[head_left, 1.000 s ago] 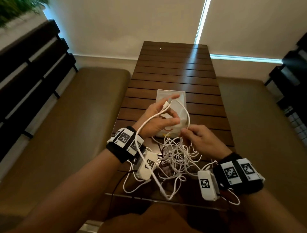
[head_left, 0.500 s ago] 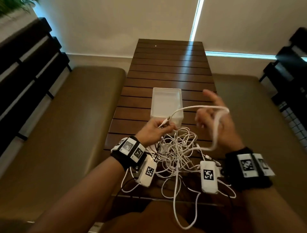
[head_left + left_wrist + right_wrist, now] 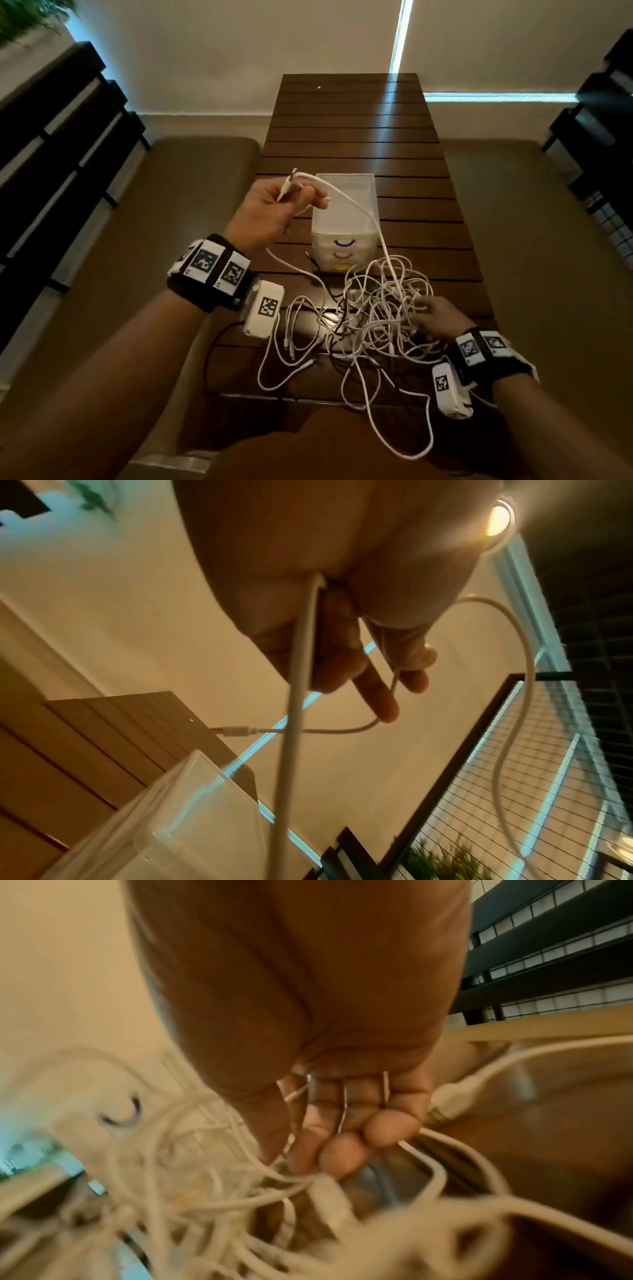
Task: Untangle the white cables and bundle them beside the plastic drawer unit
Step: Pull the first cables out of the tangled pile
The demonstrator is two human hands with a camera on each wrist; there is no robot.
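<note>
A tangle of white cables [image 3: 373, 315] lies on the near end of the slatted wooden table [image 3: 352, 137], just in front of the translucent plastic drawer unit [image 3: 342, 212]. My left hand [image 3: 308, 198] is raised left of the unit and pinches one white cable [image 3: 346, 202] close to its plug; that cable arcs over the unit down into the tangle. The left wrist view shows the fingers [image 3: 383, 707] curled round this cable [image 3: 298, 696]. At the pile's right side my right hand [image 3: 419, 308] has thumb and fingers [image 3: 339, 1158] curled on strands of the blurred tangle [image 3: 205, 1191].
Padded benches flank the table on the left [image 3: 164, 212] and right [image 3: 534, 222]. Dark slatted railings stand behind each bench. A thin black cable [image 3: 210, 346] hangs off the table's near-left edge. One cable loop [image 3: 421, 445] hangs over the front edge.
My left hand rose and moved left with the cable's plug end. The right hand let go of the loop it held up and dropped onto the right side of the tangle.
</note>
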